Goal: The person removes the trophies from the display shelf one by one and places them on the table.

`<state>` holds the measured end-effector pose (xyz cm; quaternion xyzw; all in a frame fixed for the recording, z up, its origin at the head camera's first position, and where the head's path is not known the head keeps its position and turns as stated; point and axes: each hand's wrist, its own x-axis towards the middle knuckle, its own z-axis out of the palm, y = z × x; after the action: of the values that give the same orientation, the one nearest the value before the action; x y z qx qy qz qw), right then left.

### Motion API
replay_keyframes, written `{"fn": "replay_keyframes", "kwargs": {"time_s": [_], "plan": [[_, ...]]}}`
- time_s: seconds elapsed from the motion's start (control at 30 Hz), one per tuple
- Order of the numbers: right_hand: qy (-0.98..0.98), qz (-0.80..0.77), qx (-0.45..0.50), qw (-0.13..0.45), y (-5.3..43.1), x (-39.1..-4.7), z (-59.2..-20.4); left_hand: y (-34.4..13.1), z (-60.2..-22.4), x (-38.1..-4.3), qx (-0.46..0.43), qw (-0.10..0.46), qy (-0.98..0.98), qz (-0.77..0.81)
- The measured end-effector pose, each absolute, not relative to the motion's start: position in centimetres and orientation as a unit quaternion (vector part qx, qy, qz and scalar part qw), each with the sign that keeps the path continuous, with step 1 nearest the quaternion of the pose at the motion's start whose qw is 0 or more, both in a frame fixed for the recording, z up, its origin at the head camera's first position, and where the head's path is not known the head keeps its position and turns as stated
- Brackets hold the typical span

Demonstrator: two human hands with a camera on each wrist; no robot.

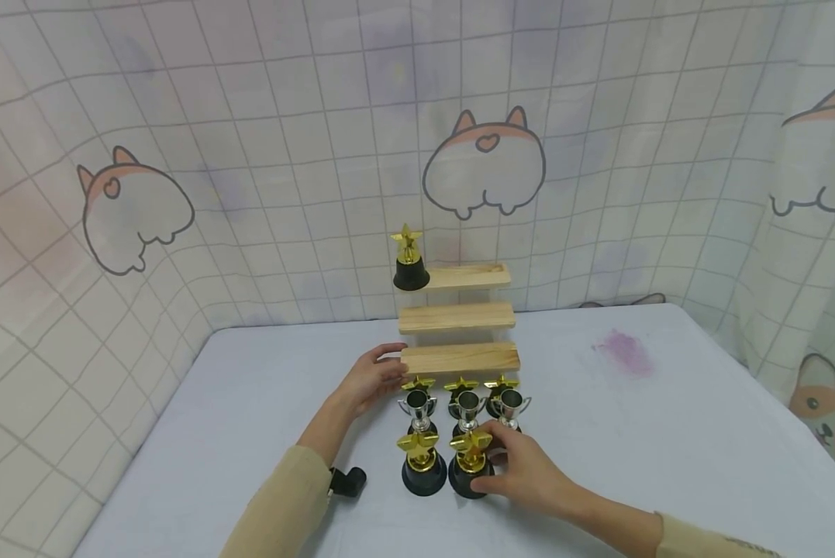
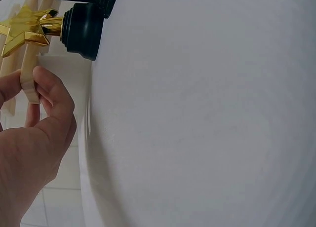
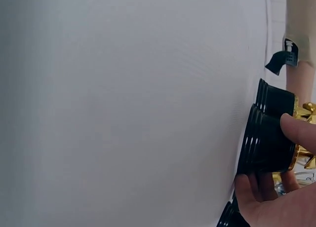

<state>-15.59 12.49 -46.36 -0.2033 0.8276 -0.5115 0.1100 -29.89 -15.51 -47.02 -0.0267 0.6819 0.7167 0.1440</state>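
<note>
My right hand [image 1: 525, 471] grips the black base of a gold star trophy [image 1: 471, 442], at the right of the front pair; the right wrist view shows thumb and fingers around that base [image 3: 270, 143]. Beside it stands another gold star trophy [image 1: 422, 474]. Behind are three silver cup trophies [image 1: 467, 403], then three gold star trophies [image 1: 461, 383], partly hidden. My left hand [image 1: 361, 387] pinches the left end of the lowest board of a three-step wooden stand [image 1: 462, 358]; the left wrist view shows thumb and fingers on the board's end [image 2: 30, 91].
One gold star trophy [image 1: 410, 271] stands on the left end of the stand's top board [image 1: 469, 277]. A white cloth covers the table [image 1: 598, 418], with a purple stain [image 1: 626, 353] at the right. A grid-patterned curtain [image 1: 305, 194] hangs behind and at both sides.
</note>
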Motion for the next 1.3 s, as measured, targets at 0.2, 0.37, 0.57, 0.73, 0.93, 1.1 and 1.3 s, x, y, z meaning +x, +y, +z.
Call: {"fn": "replay_keyframes", "kwargs": {"time_s": [0.2,0.37,0.57,0.73,0.93,1.1,1.3], "plan": [[0.83,-0.51,-0.2,0.103,12.3,-15.7,-46.3,-15.6,-47.1,-29.9,-0.024,0.145,0.68,0.719],[0.832,-0.507,-0.202,0.102,12.3,-15.7,-46.3,-15.7,-47.0,-29.8,-0.026,0.145,0.68,0.718],[0.847,-0.48,-0.208,0.093,12.6,-15.6,-46.0,-15.8,-47.0,-29.8,-0.028,0.147,0.68,0.718],[0.847,-0.481,-0.212,0.085,13.3,-15.4,-45.6,-15.8,-46.9,-30.0,-0.023,0.148,0.676,0.721],[0.832,-0.505,-0.212,0.088,14.4,-15.1,-45.5,-15.8,-47.1,-30.1,-0.024,0.149,0.682,0.716],[0.819,-0.526,-0.207,0.099,15.4,-14.6,-44.9,-15.8,-47.3,-29.9,-0.023,0.147,0.683,0.715],[0.827,-0.517,-0.204,0.085,16.6,-14.4,-43.8,-15.7,-47.3,-30.1,-0.022,0.148,0.681,0.717]]}}
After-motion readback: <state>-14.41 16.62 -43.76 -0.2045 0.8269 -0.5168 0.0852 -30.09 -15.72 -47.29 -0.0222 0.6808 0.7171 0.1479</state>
